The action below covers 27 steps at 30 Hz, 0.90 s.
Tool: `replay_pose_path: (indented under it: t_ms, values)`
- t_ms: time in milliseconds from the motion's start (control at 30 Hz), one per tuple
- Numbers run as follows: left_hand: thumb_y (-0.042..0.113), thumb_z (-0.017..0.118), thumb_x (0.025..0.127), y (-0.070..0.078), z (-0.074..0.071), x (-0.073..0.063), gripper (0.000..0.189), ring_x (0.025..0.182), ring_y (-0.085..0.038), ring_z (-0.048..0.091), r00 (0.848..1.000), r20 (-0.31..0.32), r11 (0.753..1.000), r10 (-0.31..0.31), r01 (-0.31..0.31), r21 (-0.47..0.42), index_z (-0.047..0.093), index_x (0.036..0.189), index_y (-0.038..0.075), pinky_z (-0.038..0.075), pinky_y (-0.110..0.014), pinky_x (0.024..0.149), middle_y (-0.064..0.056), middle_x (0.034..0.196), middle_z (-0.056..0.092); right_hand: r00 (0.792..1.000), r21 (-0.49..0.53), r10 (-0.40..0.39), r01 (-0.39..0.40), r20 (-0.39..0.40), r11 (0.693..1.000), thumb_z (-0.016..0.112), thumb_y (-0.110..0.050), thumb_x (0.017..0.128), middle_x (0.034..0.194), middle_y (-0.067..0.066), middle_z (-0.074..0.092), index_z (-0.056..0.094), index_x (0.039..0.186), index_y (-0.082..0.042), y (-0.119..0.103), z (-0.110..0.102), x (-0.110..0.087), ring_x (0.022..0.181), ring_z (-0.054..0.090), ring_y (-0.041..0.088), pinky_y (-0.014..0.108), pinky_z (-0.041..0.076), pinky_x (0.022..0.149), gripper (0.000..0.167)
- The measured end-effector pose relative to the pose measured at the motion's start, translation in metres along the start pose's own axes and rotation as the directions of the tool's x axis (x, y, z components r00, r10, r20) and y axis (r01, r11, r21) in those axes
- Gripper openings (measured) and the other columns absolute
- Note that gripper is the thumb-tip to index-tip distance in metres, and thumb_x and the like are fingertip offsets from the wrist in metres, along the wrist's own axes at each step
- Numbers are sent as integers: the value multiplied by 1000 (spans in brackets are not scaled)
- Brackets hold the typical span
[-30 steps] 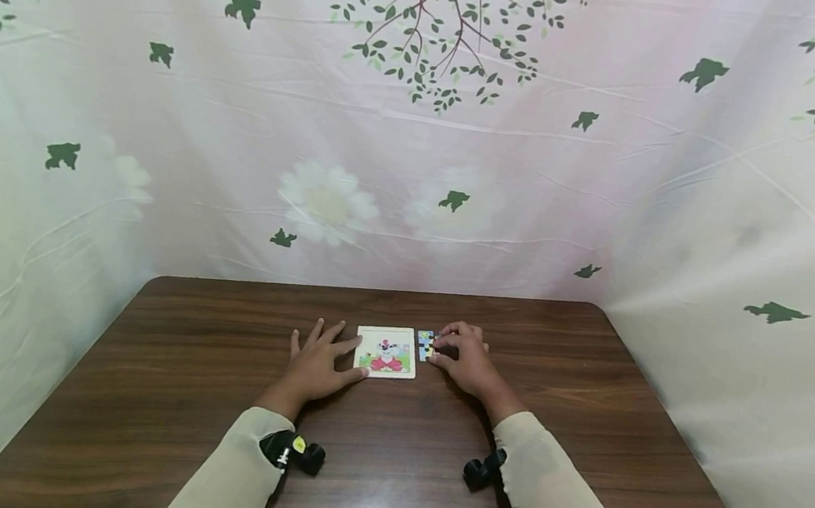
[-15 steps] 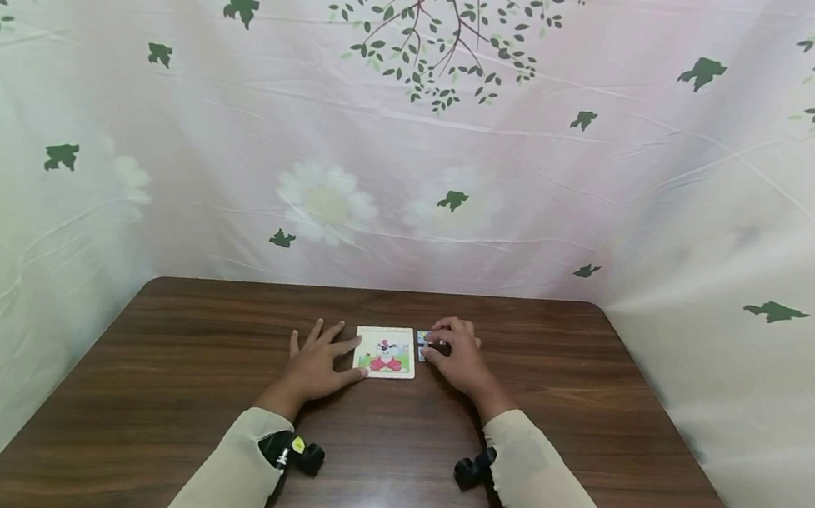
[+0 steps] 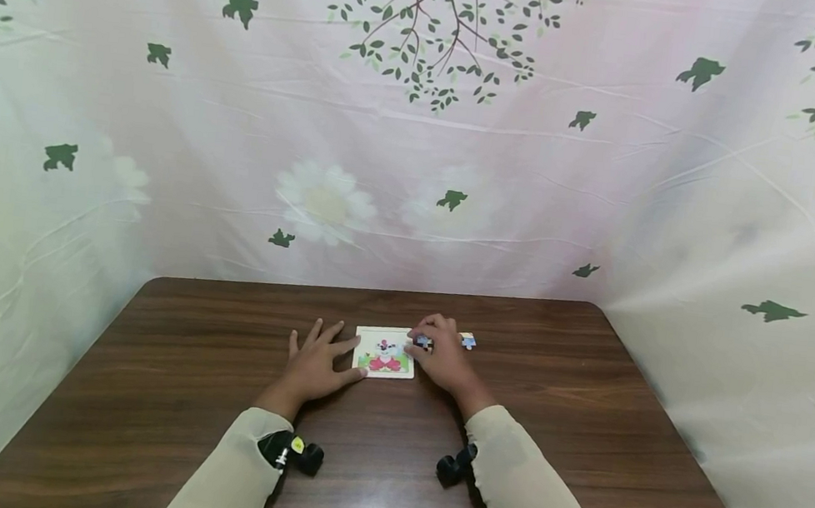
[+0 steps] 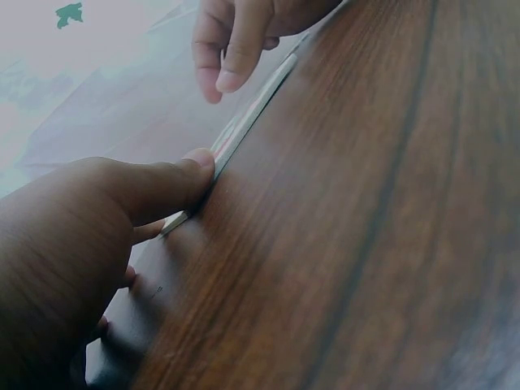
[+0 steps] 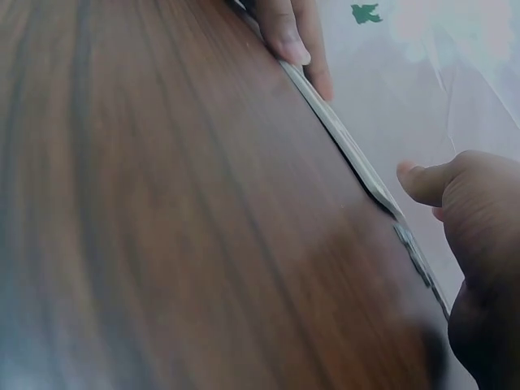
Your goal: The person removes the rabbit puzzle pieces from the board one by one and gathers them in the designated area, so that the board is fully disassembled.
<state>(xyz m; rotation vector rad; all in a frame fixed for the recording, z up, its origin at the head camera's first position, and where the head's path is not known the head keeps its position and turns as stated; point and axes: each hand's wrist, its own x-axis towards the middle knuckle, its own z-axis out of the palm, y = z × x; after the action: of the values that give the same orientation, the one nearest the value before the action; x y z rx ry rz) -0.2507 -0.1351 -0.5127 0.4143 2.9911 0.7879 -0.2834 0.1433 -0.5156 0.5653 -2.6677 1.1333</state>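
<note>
Low in the head view, the counter is marked by glare. In both wrist views, the cloth is washed out.

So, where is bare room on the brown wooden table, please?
The table is bare left of the left hand, between both beige fabric sleeves, and along its right edge. Crowded: around the white square picture board, with the right hand and blue jigsaw pieces.

Cloth-walled booth; leaf-print fabric on 3 sides w/ wood-grain table betw.; bldg type unclear
</note>
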Motion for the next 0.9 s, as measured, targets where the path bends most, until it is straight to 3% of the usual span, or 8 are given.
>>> replay_pose_path:
  t_ms: [233,467,900]
  values:
    - [67,71,97,1,0,1,74,171,-49,10,1000,3,1000,-9,9,17,58,160,32,-4,-82,129,-12,180,34,999,-19,-10,11,50,1000,79,-22,102,131,9,63,81,117,-12,-10,6,3,122,48,29,57,35,104,18]
    - [67,71,97,1,1,2,74,171,-49,11,1000,4,1000,-12,12,21,58,160,32,-3,-82,129,-11,180,34,997,0,-24,25,72,1000,79,-22,102,128,6,66,81,115,-15,-12,17,7,120,48,27,60,36,106,16]
    - [68,71,97,1,1,3,74,171,-49,10,1000,0,1000,-6,6,12,59,159,31,-4,-83,129,-12,179,35,992,-63,0,9,128,998,79,-27,103,120,1,65,82,117,-16,-24,19,9,116,64,25,58,28,104,19]
